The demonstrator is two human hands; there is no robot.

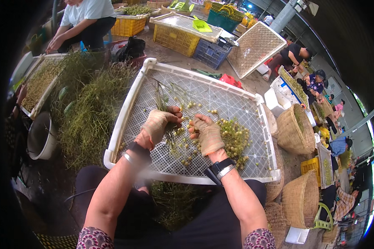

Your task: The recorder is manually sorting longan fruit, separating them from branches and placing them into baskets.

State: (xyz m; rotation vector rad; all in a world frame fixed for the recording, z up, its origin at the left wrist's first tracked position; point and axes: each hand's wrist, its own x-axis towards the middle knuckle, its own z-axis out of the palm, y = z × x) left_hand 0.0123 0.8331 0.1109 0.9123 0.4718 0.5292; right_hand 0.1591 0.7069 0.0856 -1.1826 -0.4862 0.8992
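My left hand (159, 126), in a worn, fingerless-looking glove, grips a bunch of thin green plant stems (160, 98) over a white plastic mesh tray (187, 176). The stems stick out above and below the fist. Close by on the right, my right hand (205, 132) wears a similar glove with the fingertips bare. Its fingers are curled towards the bunch; what they pinch, if anything, is hidden. Beside and beneath that hand lies a pile of small round yellow-green fruits (235, 140), some still on stalks. Loose fruits are scattered over the mesh.
Left of the tray rises a heap of cut green plants (90, 115), with a white bucket (51, 140) beyond. Woven baskets (296, 129) stand at right. Behind are a yellow crate (176, 39), a blue crate (212, 53) and a leaning mesh tray (257, 48). A person (87, 21) sits at upper left.
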